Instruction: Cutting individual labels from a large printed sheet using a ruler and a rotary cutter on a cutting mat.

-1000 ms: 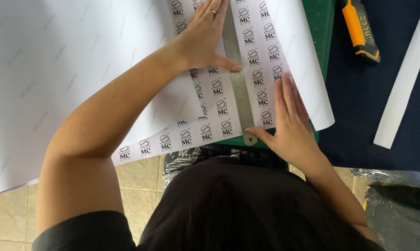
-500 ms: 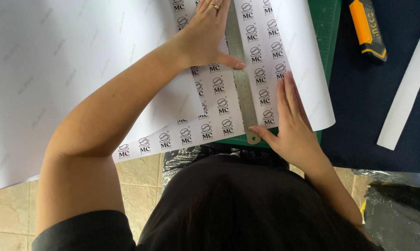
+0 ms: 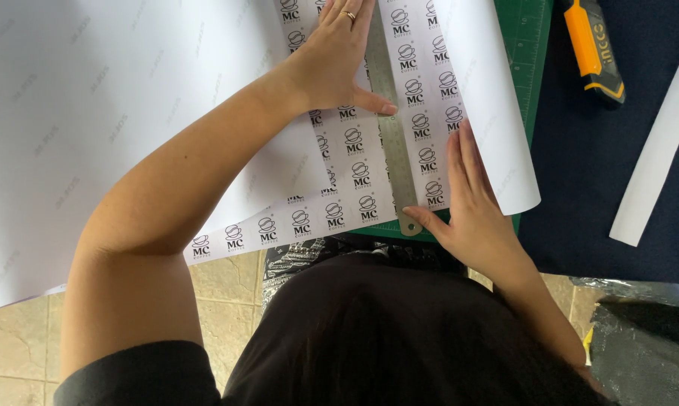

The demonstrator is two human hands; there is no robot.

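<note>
- Where the big white sheet point(image 3: 91, 113) curls over at the left, a printed sticker sheet point(image 3: 354, 162) with rows of small black logos lies beneath it.
- The left hand point(image 3: 332, 56) rests flat, fingers spread, pressing the steel ruler point(image 3: 390, 128) onto the sticker sheet.
- The right hand point(image 3: 471, 203) lies open on the sheet, thumb touching the ruler's near end.
- Far right, a yellow utility knife point(image 3: 595, 49) lies on the dark surface point(image 3: 603, 173), beside a white paper strip point(image 3: 655, 143).

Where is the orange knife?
The orange knife lies at the top right of the head view, on the dark blue cloth beside the green mat.
</note>
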